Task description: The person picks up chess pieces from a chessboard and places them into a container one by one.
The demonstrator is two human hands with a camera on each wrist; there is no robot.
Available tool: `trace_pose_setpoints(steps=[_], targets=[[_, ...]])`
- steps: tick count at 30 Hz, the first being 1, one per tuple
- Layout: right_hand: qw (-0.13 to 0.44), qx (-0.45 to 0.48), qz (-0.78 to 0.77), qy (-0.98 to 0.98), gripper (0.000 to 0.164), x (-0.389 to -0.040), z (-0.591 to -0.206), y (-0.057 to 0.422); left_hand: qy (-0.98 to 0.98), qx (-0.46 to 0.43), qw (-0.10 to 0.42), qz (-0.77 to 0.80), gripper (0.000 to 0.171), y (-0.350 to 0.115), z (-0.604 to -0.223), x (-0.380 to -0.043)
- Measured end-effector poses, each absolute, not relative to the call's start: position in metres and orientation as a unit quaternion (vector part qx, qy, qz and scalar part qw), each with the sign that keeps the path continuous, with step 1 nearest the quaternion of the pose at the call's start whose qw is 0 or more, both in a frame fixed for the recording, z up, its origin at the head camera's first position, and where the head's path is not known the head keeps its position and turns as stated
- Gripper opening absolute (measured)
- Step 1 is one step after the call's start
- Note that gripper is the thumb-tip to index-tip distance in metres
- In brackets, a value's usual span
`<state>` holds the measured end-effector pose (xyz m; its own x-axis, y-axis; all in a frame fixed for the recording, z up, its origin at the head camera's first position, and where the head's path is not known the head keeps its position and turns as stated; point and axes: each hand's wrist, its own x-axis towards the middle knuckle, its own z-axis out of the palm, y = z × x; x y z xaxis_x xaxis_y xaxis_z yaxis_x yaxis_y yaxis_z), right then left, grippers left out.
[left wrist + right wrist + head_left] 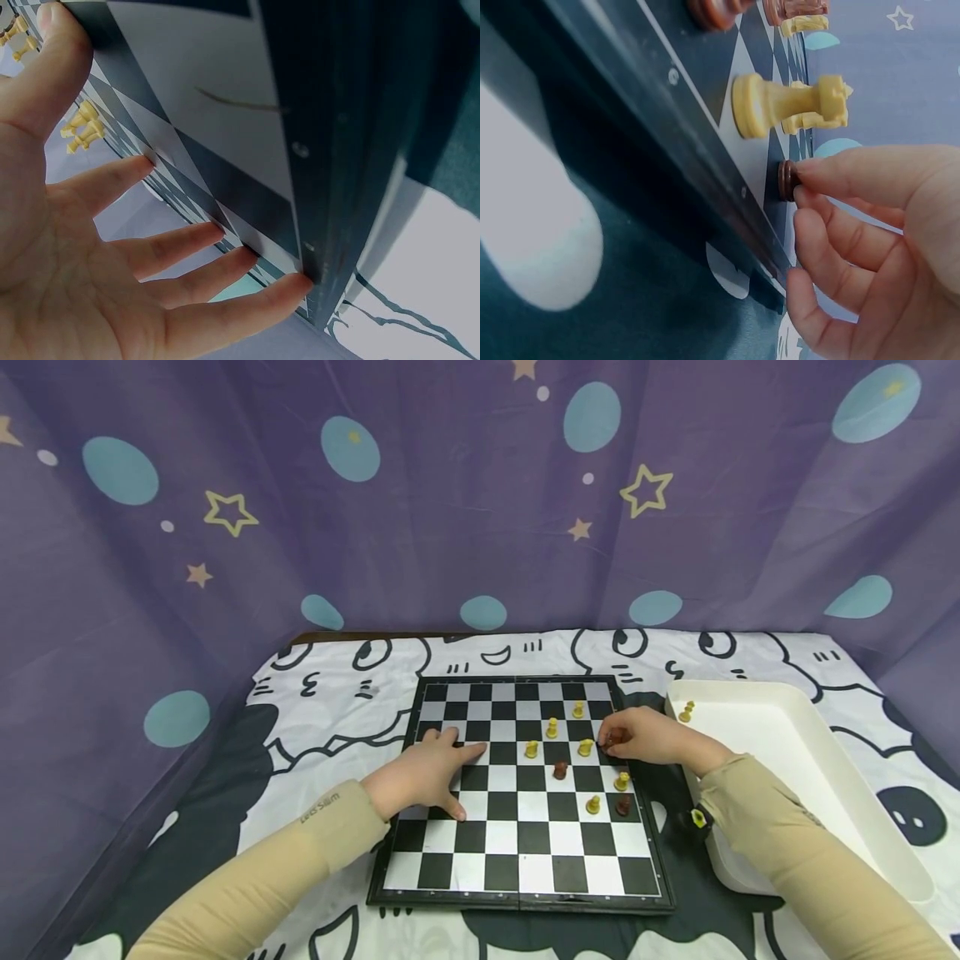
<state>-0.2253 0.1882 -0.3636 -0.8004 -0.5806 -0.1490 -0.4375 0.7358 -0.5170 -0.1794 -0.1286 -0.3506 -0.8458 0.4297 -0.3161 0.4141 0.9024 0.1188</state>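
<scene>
A black-and-white chessboard (501, 837) lies flat in the head view, with several yellow and brown chess pieces on its right half. My right hand (643, 733) is at the board's right edge. Between thumb and fingers it pinches a brown chess piece (786, 181), whose top the fingers hide; its base is at a dark square. Beside it stands a yellow rook (787, 103), upright. My left hand (429, 770) has its fingers spread over the board's left side, fingertips touching the surface and nothing in the palm. A brown piece (560, 770) stands amid yellow ones.
To the right of the board stands a white tray (817, 777) with yellow pieces (686, 711) in its far left corner, and my right forearm crosses over it. A patterned cloth (337, 693) lies under everything. Behind hangs a purple curtain (450, 527).
</scene>
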Motion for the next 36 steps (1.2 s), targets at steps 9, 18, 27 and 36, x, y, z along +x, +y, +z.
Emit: trace_pose_setpoints(steps=[9, 18, 27, 36], targets=[[0.145, -0.278, -0.238, 0.919, 0.005, -0.225, -0.365, 0.189, 0.96, 0.22, 0.172, 0.016, 0.099, -0.128, -0.352, -0.179], [0.115, -0.284, -0.247, 0.919, 0.007, -0.223, -0.359, 0.187, 0.96, 0.22, 0.171, 0.021, 0.099, -0.129, -0.352, -0.179], [0.106, -0.282, -0.256, 0.918, 0.007, -0.219, -0.353, 0.187, 0.96, 0.22, 0.17, 0.022, 0.099, -0.128, -0.352, -0.178], [0.095, -0.286, -0.261, 0.917, 0.009, -0.215, -0.344, 0.191, 0.96, 0.221, 0.172, 0.019, 0.099, -0.128, -0.35, -0.178]])
